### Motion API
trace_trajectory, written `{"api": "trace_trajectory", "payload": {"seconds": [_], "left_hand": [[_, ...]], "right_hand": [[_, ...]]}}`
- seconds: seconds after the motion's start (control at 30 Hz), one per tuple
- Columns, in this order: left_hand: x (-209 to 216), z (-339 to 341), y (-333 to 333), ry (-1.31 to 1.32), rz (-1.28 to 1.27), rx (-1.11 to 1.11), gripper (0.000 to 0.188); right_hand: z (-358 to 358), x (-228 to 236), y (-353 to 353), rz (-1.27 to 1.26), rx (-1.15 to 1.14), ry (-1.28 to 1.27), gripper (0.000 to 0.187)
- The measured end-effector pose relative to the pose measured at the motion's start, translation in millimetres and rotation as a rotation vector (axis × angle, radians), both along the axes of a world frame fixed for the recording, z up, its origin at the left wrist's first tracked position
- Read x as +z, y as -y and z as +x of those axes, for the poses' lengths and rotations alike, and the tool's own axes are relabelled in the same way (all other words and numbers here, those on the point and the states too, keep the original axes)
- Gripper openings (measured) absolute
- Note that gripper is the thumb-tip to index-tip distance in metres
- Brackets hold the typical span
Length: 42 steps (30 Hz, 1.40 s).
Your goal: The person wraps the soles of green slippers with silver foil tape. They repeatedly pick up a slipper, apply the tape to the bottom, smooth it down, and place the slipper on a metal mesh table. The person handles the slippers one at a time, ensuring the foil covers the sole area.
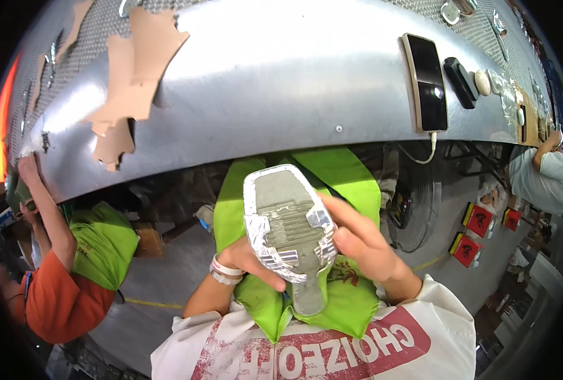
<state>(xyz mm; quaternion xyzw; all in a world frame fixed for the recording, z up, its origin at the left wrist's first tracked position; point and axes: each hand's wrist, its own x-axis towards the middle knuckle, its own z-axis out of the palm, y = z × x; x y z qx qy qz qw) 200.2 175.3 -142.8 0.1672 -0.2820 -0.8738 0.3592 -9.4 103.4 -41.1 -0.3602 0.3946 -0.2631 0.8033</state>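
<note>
A grey, flat-faced piece with a ridged middle and a shiny silver foil-like border is held up in front of my body. Its exact kind cannot be told. From its near end a narrow grey, handle-like part extends toward me. My left hand grips the lower left side, the thumb along the near edge and the other fingers mostly hidden beneath. Against the right edge, my right hand presses with bent fingers and thumb. A green apron lies over my lap below the piece.
A metal bench curves across the far side. On it lie torn brown cardboard, a charging phone and a black object. A floor fan stands beneath. One person in orange sits left; another in white is far right.
</note>
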Motion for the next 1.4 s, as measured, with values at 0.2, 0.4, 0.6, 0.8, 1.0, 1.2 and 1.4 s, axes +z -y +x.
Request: {"api": "trace_trajectory", "payload": {"seconds": [0.2,0.4,0.6,0.8,1.0,1.2,1.4], "left_hand": [[58,3,58,0.408,-0.185,0.510,0.068],[103,5,80,0.793,-0.414,0.436,0.064],[111,-6,39,1.065,-0.679,0.084,0.065],[133,21,78,1.500,-0.666,0.329,0.059],[161,40,129,1.905,-0.803,0.596,0.045],[134,91,165,1.738,-0.848,0.910,0.051],[106,129,173,2.208,-0.696,0.580,0.055]], "right_hand": [[2,13,-10,-0.828,0.157,-0.573,0.068],[9,0,-13,-0.868,-0.087,-0.625,0.051],[25,11,98,-1.041,-0.422,-0.421,0.036],[62,27,288,-0.525,-0.696,-0.137,0.049],[84,-58,320,-0.924,-0.655,-0.830,0.051],[89,-69,312,-0.992,-0.639,-0.811,0.040],[93,-62,310,-0.951,-0.611,-0.801,0.035]]}}
